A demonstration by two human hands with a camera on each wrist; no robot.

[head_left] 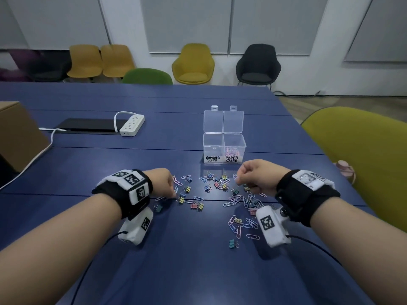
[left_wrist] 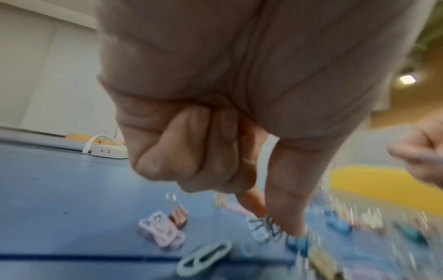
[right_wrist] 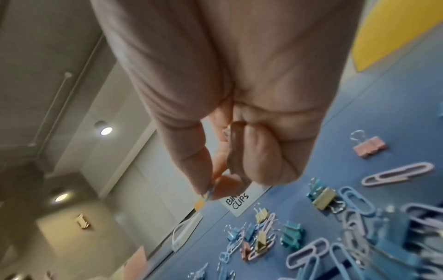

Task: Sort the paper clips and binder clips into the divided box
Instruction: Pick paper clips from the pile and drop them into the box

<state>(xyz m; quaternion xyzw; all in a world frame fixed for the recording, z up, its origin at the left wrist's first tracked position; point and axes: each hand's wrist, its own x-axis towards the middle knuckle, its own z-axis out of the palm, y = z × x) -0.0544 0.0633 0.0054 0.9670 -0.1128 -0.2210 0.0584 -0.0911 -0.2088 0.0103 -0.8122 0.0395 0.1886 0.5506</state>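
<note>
The clear divided box (head_left: pixel 224 148) stands open past the hands. Its right cell, labelled PAPER CLIPS, holds several pastel clips; nothing shows in the BINDER CLIPS cell on the left. Paper clips (head_left: pixel 233 200) and small binder clips (head_left: pixel 187 189) lie scattered on the blue table (head_left: pixel 110 172). My left hand (head_left: pixel 175 194) (left_wrist: pixel 271 221) reaches down into the left scatter, thumb and forefinger pinching a pale blue paper clip (left_wrist: pixel 260 228); the picture is blurred there. My right hand (head_left: pixel 237 179) (right_wrist: pixel 210 191) hovers before the box and pinches a pale paper clip (right_wrist: pixel 208 193), other fingers curled.
A white power strip (head_left: pixel 132 126) and a flat black device (head_left: pixel 88 125) lie at the far left, a cardboard box (head_left: pixel 17 135) at the left edge. An olive chair (head_left: pixel 361 155) and a pink object (head_left: pixel 344 170) stand by the right edge.
</note>
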